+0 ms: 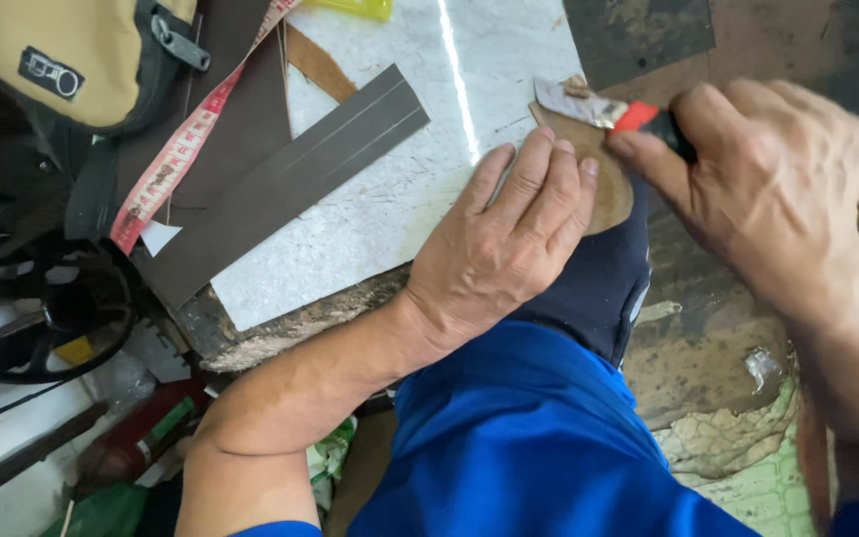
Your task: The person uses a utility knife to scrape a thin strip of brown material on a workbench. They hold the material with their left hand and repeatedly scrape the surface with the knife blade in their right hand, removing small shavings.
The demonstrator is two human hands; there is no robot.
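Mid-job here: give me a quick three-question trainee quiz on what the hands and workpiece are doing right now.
1. True or false: the left hand presses flat on the brown leather piece.
2. Which does the right hand grip? A) measuring tape B) red-and-black-handled knife C) scissors
3. Fill in: the dark leather strip lies on the pale ____ slab.

Key: 1 true; 2 B; 3 marble. The measuring tape lies untouched at upper left.

knife handle [660, 121]: mostly hidden in right hand [768, 189] | brown piece [610, 184]: part under left hand [504, 249] | bag [82, 55]: cut off at top
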